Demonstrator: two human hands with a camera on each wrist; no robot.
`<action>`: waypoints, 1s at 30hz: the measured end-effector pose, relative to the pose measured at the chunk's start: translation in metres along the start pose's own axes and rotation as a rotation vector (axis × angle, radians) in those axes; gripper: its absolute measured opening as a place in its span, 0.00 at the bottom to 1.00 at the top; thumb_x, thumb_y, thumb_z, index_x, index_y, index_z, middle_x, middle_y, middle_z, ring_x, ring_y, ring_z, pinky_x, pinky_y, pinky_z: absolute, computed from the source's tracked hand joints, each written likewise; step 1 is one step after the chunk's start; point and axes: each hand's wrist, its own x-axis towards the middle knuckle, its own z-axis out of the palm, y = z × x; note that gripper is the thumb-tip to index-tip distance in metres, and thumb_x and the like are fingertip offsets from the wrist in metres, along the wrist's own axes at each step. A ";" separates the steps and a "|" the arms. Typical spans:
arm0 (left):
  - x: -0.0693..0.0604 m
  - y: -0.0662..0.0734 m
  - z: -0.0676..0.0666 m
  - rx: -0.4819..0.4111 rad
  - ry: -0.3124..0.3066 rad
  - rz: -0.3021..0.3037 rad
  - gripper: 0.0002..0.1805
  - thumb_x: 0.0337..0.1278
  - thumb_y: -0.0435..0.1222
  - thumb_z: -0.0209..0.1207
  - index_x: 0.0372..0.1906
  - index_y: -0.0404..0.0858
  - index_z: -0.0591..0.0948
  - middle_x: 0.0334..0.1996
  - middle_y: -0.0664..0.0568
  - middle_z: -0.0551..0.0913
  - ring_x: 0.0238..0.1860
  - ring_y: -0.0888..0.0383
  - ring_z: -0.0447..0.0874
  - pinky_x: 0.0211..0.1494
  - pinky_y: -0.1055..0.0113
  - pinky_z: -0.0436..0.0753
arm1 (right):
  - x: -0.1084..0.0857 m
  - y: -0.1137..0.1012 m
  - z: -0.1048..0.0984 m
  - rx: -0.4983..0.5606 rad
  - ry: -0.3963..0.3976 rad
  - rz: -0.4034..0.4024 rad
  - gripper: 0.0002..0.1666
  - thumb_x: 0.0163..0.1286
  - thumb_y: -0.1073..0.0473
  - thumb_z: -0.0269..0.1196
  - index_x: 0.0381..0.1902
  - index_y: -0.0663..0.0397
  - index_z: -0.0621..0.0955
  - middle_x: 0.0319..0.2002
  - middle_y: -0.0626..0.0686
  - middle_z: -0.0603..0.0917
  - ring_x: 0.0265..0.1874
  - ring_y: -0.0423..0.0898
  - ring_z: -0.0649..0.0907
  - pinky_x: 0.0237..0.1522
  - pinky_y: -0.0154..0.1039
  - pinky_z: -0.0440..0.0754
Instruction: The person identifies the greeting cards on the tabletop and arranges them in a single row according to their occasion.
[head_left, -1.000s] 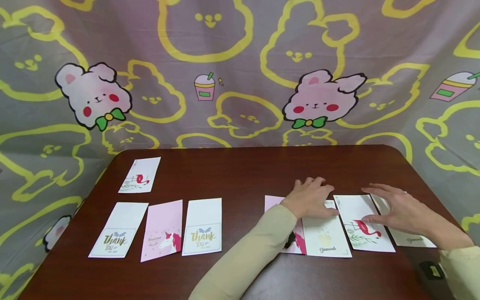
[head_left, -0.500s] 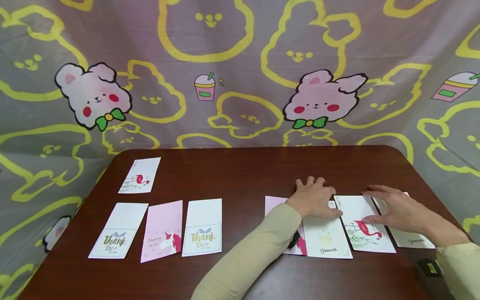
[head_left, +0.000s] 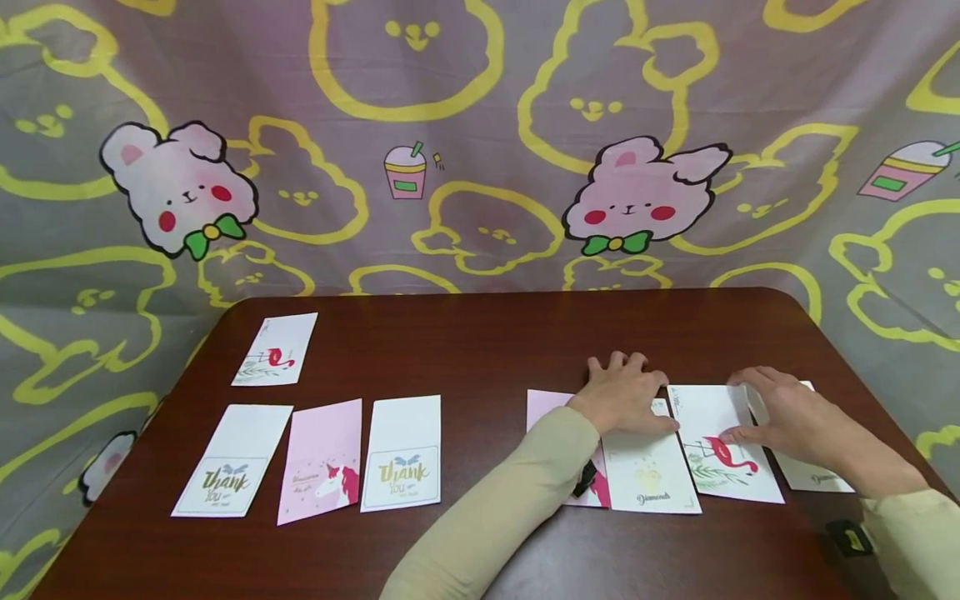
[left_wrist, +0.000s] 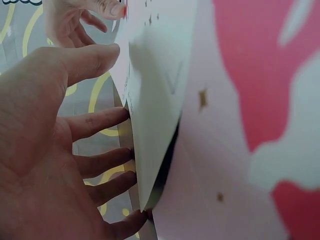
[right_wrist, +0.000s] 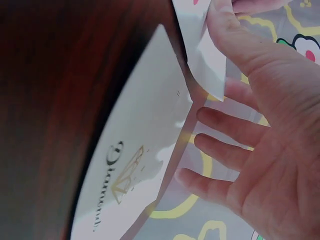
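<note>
In the head view my left hand (head_left: 622,396) rests on the upper part of a white Diamonds card (head_left: 651,475), fingers spread over its far edge. Its thumb reaches toward the white flamingo card (head_left: 716,483) to the right. My right hand (head_left: 810,421) has its thumb on that flamingo card and covers much of a second Diamonds card (head_left: 810,477). In the right wrist view, the flamingo card's corner (right_wrist: 212,75) bends up near the thumb, while the other fingers extend loosely past the Diamonds card (right_wrist: 135,155). A pink unicorn card (head_left: 546,405) lies partly under my left forearm.
On the left, two Thank You cards (head_left: 225,433) flank a pink unicorn card (head_left: 322,437). Another flamingo card (head_left: 281,342) lies behind them. The brown table (head_left: 450,333) ends at a patterned cloth wall (head_left: 480,217). A black device (head_left: 850,537) sits below my right wrist.
The far-right Diamonds card and my right hand have shifted slightly left, nearer the flamingo card. My left hand stays over its Diamonds card. The head view has shifted a little.
</note>
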 end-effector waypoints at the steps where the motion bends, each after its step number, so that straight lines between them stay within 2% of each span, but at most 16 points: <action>1: 0.000 0.000 0.000 0.002 0.000 -0.002 0.34 0.58 0.69 0.57 0.69 0.66 0.74 0.71 0.61 0.69 0.71 0.56 0.65 0.71 0.46 0.67 | 0.000 -0.001 0.000 -0.001 0.005 0.001 0.53 0.40 0.38 0.83 0.56 0.64 0.75 0.55 0.73 0.78 0.52 0.71 0.77 0.50 0.71 0.79; 8: 0.000 0.000 0.001 -0.004 0.004 0.002 0.34 0.59 0.69 0.56 0.69 0.65 0.73 0.71 0.61 0.68 0.71 0.56 0.64 0.71 0.46 0.66 | -0.002 -0.002 0.003 0.006 0.020 0.023 0.53 0.40 0.41 0.84 0.57 0.64 0.74 0.56 0.74 0.77 0.52 0.71 0.76 0.50 0.72 0.78; 14: 0.000 0.005 -0.005 -0.082 0.016 0.044 0.32 0.61 0.67 0.57 0.69 0.65 0.72 0.71 0.63 0.67 0.71 0.59 0.64 0.71 0.51 0.68 | -0.004 0.000 0.004 0.010 0.024 0.040 0.53 0.41 0.42 0.84 0.58 0.66 0.75 0.56 0.75 0.77 0.51 0.71 0.77 0.50 0.72 0.79; 21: 0.000 0.011 -0.011 -0.319 -0.016 0.167 0.32 0.64 0.59 0.60 0.72 0.59 0.71 0.68 0.66 0.71 0.67 0.68 0.68 0.66 0.73 0.72 | -0.006 0.001 0.005 0.003 0.039 0.013 0.53 0.43 0.42 0.83 0.59 0.69 0.76 0.56 0.76 0.78 0.51 0.71 0.78 0.49 0.71 0.79; 24: 0.001 0.013 -0.009 -0.419 -0.014 0.212 0.32 0.66 0.53 0.62 0.72 0.53 0.71 0.63 0.65 0.76 0.59 0.74 0.73 0.60 0.82 0.71 | -0.007 0.001 0.005 0.004 0.047 0.002 0.52 0.44 0.43 0.83 0.59 0.70 0.76 0.55 0.76 0.78 0.50 0.71 0.78 0.49 0.71 0.79; 27: 0.003 0.015 -0.005 -0.503 0.013 0.229 0.29 0.67 0.46 0.63 0.70 0.47 0.72 0.58 0.62 0.81 0.48 0.78 0.78 0.52 0.89 0.69 | -0.007 0.002 0.005 0.004 0.039 0.004 0.52 0.44 0.44 0.83 0.59 0.71 0.76 0.55 0.76 0.78 0.49 0.70 0.79 0.47 0.69 0.80; 30: 0.006 0.017 -0.001 -0.587 0.040 0.211 0.27 0.66 0.41 0.64 0.68 0.45 0.74 0.56 0.60 0.84 0.41 0.80 0.82 0.48 0.91 0.70 | -0.007 0.002 0.004 -0.002 0.019 0.016 0.54 0.44 0.43 0.83 0.59 0.72 0.75 0.55 0.78 0.77 0.48 0.71 0.79 0.45 0.69 0.81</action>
